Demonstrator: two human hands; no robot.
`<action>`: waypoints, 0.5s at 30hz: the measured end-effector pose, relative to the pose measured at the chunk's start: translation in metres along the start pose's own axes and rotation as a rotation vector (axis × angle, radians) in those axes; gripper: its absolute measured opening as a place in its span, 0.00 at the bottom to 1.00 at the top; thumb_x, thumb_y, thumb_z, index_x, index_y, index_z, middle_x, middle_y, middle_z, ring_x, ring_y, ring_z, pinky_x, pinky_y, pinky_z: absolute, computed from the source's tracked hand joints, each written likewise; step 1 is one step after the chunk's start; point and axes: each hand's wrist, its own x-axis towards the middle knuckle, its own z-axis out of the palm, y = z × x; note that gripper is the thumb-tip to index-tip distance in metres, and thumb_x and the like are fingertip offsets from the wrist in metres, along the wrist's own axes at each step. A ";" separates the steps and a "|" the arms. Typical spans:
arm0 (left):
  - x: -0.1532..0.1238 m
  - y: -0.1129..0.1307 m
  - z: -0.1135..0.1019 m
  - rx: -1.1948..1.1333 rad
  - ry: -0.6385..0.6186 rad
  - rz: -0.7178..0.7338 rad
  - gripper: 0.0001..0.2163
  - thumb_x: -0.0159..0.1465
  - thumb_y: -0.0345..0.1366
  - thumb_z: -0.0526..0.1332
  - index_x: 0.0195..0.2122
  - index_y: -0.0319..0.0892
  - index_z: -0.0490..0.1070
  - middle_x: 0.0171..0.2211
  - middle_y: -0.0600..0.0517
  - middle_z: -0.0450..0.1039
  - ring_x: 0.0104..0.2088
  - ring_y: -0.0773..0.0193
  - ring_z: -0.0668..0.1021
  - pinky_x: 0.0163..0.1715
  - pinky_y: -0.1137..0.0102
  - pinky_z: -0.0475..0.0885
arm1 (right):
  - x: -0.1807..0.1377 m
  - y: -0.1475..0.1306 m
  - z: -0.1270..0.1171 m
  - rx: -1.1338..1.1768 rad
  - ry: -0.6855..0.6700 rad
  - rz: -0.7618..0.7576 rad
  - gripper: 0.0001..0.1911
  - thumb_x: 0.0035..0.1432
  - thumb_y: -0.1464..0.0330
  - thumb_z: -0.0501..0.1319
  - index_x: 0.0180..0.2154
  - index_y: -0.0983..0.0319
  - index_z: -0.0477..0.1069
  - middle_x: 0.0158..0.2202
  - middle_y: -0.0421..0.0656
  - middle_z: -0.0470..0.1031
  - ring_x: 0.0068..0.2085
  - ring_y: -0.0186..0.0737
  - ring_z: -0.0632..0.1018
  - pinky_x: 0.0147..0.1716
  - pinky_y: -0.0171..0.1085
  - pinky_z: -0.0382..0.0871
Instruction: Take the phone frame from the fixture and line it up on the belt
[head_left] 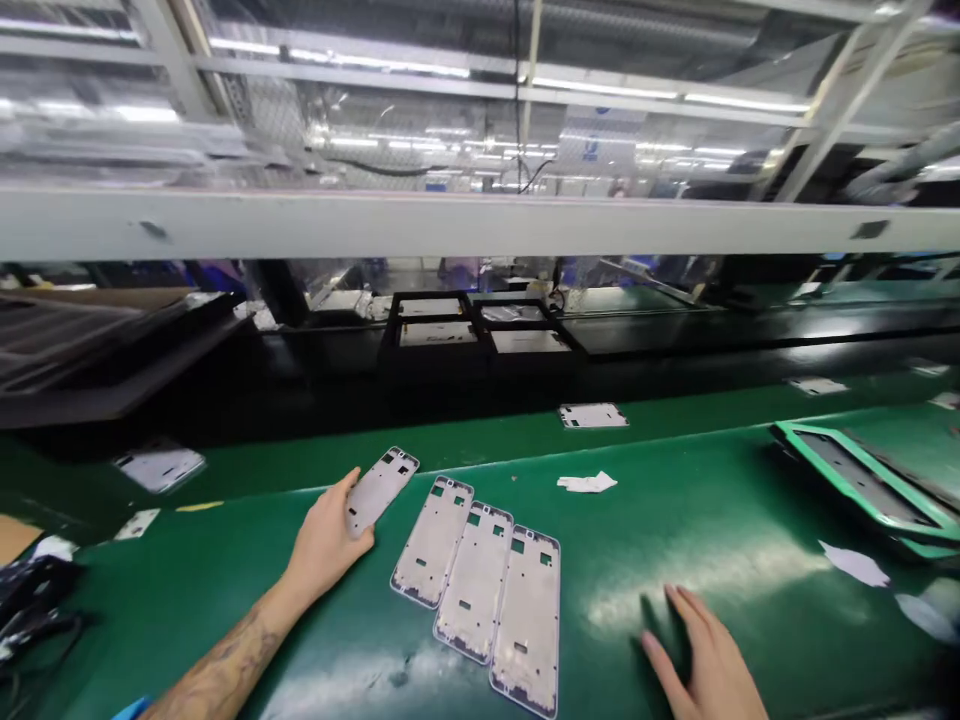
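Left hand (326, 540) lower left of centre, fingers clamped on one metal phone frame (380, 488), tilted up-right. Three more frames (480, 590) lie side by side on the green belt (675, 520) just right of it, bottom centre. Right hand (705, 665) bottom right, open and flat on belt, holding nothing

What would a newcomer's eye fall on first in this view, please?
Probably the three pale phone frames lying side by side on the green bench, at centre. Just left of them, the left hand grips a fourth frame. The right hand rests flat on the bench at lower right.
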 end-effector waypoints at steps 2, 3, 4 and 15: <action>-0.018 -0.008 -0.002 -0.032 -0.025 -0.044 0.36 0.58 0.40 0.64 0.68 0.47 0.55 0.63 0.42 0.69 0.60 0.42 0.76 0.59 0.49 0.74 | 0.042 0.005 0.021 -0.106 -0.171 0.036 0.34 0.68 0.49 0.48 0.64 0.65 0.64 0.64 0.60 0.69 0.65 0.67 0.71 0.63 0.71 0.68; -0.022 -0.008 -0.003 -0.044 -0.034 -0.041 0.34 0.59 0.41 0.64 0.67 0.48 0.56 0.64 0.42 0.68 0.61 0.43 0.75 0.60 0.48 0.73 | 0.064 0.006 0.030 -0.160 -0.234 0.058 0.38 0.68 0.47 0.44 0.63 0.69 0.66 0.66 0.62 0.66 0.67 0.67 0.68 0.65 0.70 0.65; -0.023 -0.005 -0.004 -0.056 -0.049 -0.024 0.33 0.61 0.41 0.64 0.66 0.49 0.56 0.65 0.43 0.67 0.62 0.43 0.73 0.62 0.48 0.72 | 0.085 0.006 0.039 -0.201 -0.271 0.075 0.41 0.68 0.46 0.41 0.62 0.71 0.66 0.67 0.62 0.65 0.69 0.67 0.65 0.67 0.69 0.63; -0.011 0.011 -0.016 -0.408 -0.157 0.142 0.21 0.63 0.35 0.62 0.58 0.47 0.66 0.48 0.47 0.73 0.45 0.56 0.79 0.45 0.60 0.76 | 0.169 0.008 0.073 -0.215 -0.262 0.149 0.44 0.64 0.42 0.39 0.58 0.68 0.71 0.65 0.58 0.69 0.65 0.67 0.70 0.63 0.65 0.67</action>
